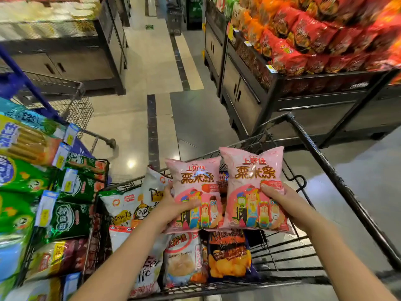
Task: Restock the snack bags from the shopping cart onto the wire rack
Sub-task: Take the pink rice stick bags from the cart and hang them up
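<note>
At the far left stands the wire rack (106, 170), its tiers packed with green snack bags (71, 187) and some blue and orange ones, with pale price tags (45, 210) clipped along the front edges. Just beside it, the shopping cart (329, 172) holds more stock: white bags with a panda print (130, 205) at its left side, a shrimp flakes bag (182, 257) near the middle and a dark bag of barbecue chips (230, 255) next to that. Above these, 2 pink snack bags are held upright side by side, their inner edges touching. The left hand (173, 207) has its grip clamped on the lower left edge of the left pink bag (195, 177), with the thumb lying across the printed front and the fingers hidden behind it. The right hand (280, 203) has its grip clamped on the right edge of the right pink bag (253, 170) at about mid-height, again thumb in front and fingers behind. Both bags sit over the cart, apart from the rack. At the upper right, a dark display stand carries heaps of red snack bags (314, 35), blurred.
</note>
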Action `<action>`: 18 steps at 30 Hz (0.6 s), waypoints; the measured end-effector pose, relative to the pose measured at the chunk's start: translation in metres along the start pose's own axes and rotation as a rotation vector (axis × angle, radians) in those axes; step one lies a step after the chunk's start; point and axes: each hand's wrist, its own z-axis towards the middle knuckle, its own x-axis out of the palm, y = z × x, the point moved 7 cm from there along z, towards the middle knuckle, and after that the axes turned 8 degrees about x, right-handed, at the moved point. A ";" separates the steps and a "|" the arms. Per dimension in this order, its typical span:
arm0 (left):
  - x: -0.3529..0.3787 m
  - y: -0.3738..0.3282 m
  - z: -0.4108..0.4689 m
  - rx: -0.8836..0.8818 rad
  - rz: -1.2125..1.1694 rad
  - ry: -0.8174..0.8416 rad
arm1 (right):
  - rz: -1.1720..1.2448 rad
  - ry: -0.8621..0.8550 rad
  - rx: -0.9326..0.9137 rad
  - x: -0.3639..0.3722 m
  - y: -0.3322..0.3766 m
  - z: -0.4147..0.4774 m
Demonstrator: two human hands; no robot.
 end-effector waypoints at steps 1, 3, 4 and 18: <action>-0.005 -0.007 -0.003 0.021 0.017 -0.002 | -0.001 -0.009 -0.010 0.003 0.004 -0.003; -0.017 -0.021 -0.007 0.074 0.046 -0.008 | -0.013 -0.012 -0.031 0.011 0.012 -0.008; -0.025 -0.025 -0.007 0.094 0.050 -0.020 | -0.027 -0.005 -0.041 0.017 0.016 -0.010; -0.115 -0.061 -0.106 0.322 -0.147 -0.319 | -0.167 0.261 -0.186 0.107 0.086 -0.002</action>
